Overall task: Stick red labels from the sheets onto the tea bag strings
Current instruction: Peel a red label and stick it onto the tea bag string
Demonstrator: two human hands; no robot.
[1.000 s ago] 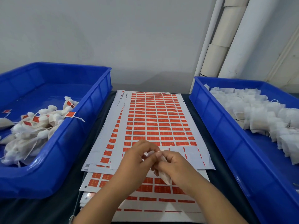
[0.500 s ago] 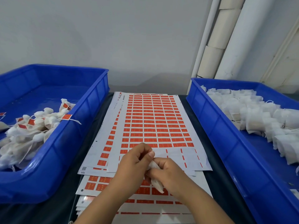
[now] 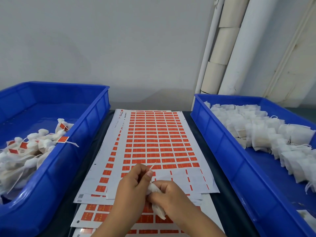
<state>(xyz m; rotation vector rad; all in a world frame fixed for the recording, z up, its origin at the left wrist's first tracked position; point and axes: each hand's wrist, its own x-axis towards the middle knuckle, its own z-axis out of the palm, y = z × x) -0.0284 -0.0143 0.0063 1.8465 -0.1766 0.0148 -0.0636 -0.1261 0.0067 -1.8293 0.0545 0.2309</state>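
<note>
Tea bag [image 3: 156, 202], a small white gauze pouch, is held low over the stacked label sheets, between the two hands at the near edge of the table. Right hand [image 3: 168, 196]: grip curled around the bag's gathered neck, the pouch body hanging below the fingers. Left hand [image 3: 132, 183]: thumb and forefinger pinch the thin white string [image 3: 151, 168], whose free end pokes up past the fingertips. No red label visible on this string yet, as far as the fingers let me see.

Top white sheet of red rectangular labels [image 3: 153, 142]: lowest rows on the right already stripped, only thin red slivers left; full rows start just beyond the hands. More sheets lie beneath it.

Left blue plastic tray [image 3: 95, 117]: finished bags, red tags on their strings. Right blue plastic tray [image 3: 213, 134]: heap of untagged bags.

Judgement on the step: string is being drawn out and straightened ahead of labelling. To do it well:
- keep the string taut between the two grips, so it lies straight across the adhesive;
- lift the next label from the nearest full row, by a corner, touching as little glue as possible;
- set the string along the label's centre line near its free end, then fold the label over and press the halves square;
- hold the pouch clear of the sheets so gauze does not catch on exposed adhesive.

Risk: a slack string gives a crooked fold or a label stuck to itself off-edge.
</note>
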